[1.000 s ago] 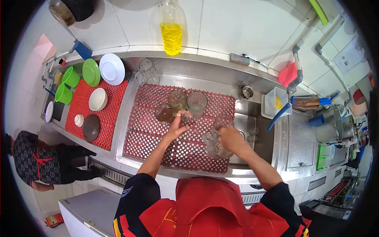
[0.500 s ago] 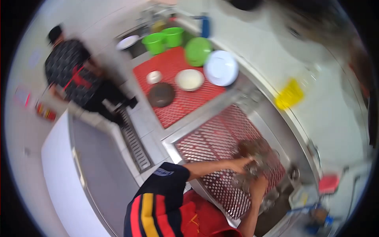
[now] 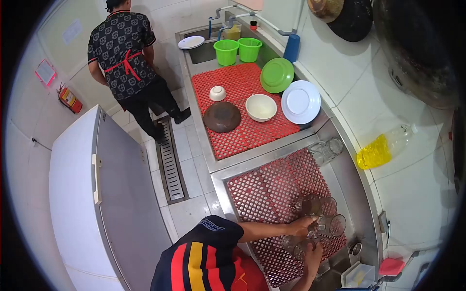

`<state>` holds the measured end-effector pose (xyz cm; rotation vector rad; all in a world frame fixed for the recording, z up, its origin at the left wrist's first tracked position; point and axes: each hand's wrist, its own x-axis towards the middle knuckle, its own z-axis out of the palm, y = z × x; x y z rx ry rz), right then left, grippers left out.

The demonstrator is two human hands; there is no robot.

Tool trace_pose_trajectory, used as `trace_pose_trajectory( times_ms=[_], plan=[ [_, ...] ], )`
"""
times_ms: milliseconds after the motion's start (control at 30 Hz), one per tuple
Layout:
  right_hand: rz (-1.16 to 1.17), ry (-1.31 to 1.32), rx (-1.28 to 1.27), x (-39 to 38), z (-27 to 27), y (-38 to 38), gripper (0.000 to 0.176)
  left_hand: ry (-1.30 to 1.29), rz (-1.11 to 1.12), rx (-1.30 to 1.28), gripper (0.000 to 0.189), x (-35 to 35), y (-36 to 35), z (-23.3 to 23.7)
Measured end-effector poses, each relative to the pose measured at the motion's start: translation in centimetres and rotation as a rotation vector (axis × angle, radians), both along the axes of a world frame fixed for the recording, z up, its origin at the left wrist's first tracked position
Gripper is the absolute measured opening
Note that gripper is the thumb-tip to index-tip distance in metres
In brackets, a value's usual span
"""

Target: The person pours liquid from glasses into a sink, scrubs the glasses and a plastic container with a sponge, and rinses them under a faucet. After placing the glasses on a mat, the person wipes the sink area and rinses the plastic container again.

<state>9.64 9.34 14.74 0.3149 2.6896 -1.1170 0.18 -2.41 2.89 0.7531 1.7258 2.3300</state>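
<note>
My left hand (image 3: 303, 226) is closed around the handles of clear glass mugs (image 3: 311, 205), just above the red perforated mat (image 3: 262, 186) in the near sink. Close below it, my right hand (image 3: 313, 256) is closed on another glass mug (image 3: 300, 249). Several mugs cluster around both hands, and their overlapping glass hides which handle each finger grips. Two more glass mugs (image 3: 326, 150) lie at the mat's far corner by the sink wall.
A second red mat (image 3: 242, 140) holds bowls, a brown round dish (image 3: 222, 117), a green plate (image 3: 277, 75) and a white plate (image 3: 301, 102). Green buckets (image 3: 226, 52) stand behind. A yellow-liquid bottle (image 3: 383, 148) lies on the ledge. A co-worker (image 3: 124, 58) stands at left near a white freezer (image 3: 77, 194).
The view has shifted and sharpened from blur, so everything sits lower in it. Both hands stay at the cluster of glass mugs. The co-worker appears more upright.
</note>
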Motion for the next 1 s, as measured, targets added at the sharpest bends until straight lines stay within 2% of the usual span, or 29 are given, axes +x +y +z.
trace_pose_trajectory(
  times_ms=[33, 133, 167, 200, 233, 267, 300, 333, 367, 400, 433, 467, 533, 600, 700, 733, 833, 867, 967, 1000],
  plan=[
    [-0.001, -0.001, -0.022, 0.1, 0.2, -0.1, 0.032, 0.160, 0.076, -0.174, 0.033, 0.4, -1.6, 2.0],
    [0.098, 0.118, 0.024, 0.6, 3.0, -1.6, 0.039, -0.098, 0.040, -0.117, 0.046, 1.4, -1.9, 2.6],
    [0.104, 0.053, 0.021, 0.4, 2.9, -1.5, 0.040, -0.499, -0.058, 0.154, 0.047, 0.9, -1.4, 0.7],
    [0.081, -0.023, 0.021, 0.4, 2.0, -0.9, 0.041, -0.579, -0.077, 0.231, 0.039, 0.9, -0.5, 0.1],
    [0.086, 0.002, -0.057, 0.0, 2.5, -1.5, 0.042, -0.393, -0.028, 0.106, 0.032, 0.9, -0.9, 1.3],
    [0.034, -0.120, -0.181, -0.1, 4.0, -1.8, 0.053, -0.086, 0.080, -0.104, 0.025, 0.8, -1.2, 2.3],
    [0.013, -0.151, -0.118, -0.1, 4.9, -2.0, 0.059, 0.046, 0.135, -0.183, 0.018, 0.6, -1.3, 3.0],
    [-0.010, -0.202, -0.131, -0.4, 5.4, -2.1, 0.063, -0.036, 0.099, -0.129, 0.012, 0.3, -1.2, 3.1],
    [-0.015, -0.247, -0.150, -0.4, 5.3, -1.9, 0.067, -0.181, 0.048, 0.035, 0.012, 0.0, -0.5, 1.5],
    [-0.049, -0.218, -0.216, -0.1, 4.3, -1.7, 0.065, -0.882, 0.020, 0.418, 0.024, 0.5, -0.4, 4.1],
    [-0.069, -0.181, -0.283, 0.0, 2.7, -1.4, 0.064, -0.792, 0.010, 0.334, 0.035, -0.1, -0.2, 3.4],
    [-0.080, -0.144, -0.351, 0.5, 1.8, -1.4, 0.063, -0.605, 0.053, 0.201, 0.022, 0.4, -0.3, 2.7],
    [-0.040, -0.009, -0.233, 1.7, 3.0, -2.2, 0.063, -0.415, 0.078, 0.055, 0.013, 0.7, -0.6, 3.3],
    [0.010, 0.098, -0.118, 3.1, 4.5, -2.5, 0.057, -0.430, 0.040, 0.014, 0.013, 1.2, -0.9, 3.8],
    [0.015, 0.246, -0.166, 5.9, 6.6, -2.0, 0.051, -0.294, 0.180, -0.212, 0.016, 1.5, -0.9, 2.8],
    [0.024, 0.314, -0.099, 6.7, 6.5, -1.5, 0.042, -0.312, 0.245, -0.169, 0.018, 1.8, -0.7, 2.8],
    [-0.247, 0.160, -0.476, 9.6, 7.6, -0.4, 0.035, -0.009, 0.361, -0.293, 0.018, 1.8, -1.0, 2.8],
    [-0.301, 0.215, -0.468, 10.6, 7.1, 0.0, 0.030, -0.012, 0.358, -0.229, 0.018, 1.7, -0.7, 1.8],
    [-0.484, 0.115, -0.511, 12.7, 6.4, 1.3, 0.026, 0.042, 0.419, -0.218, 0.018, 1.8, -0.5, 3.6],
    [-0.508, 0.135, -0.473, 13.2, 6.4, 1.5, 0.024, 0.016, 0.407, -0.166, 0.019, 1.5, -0.3, 1.3]
  ],
)
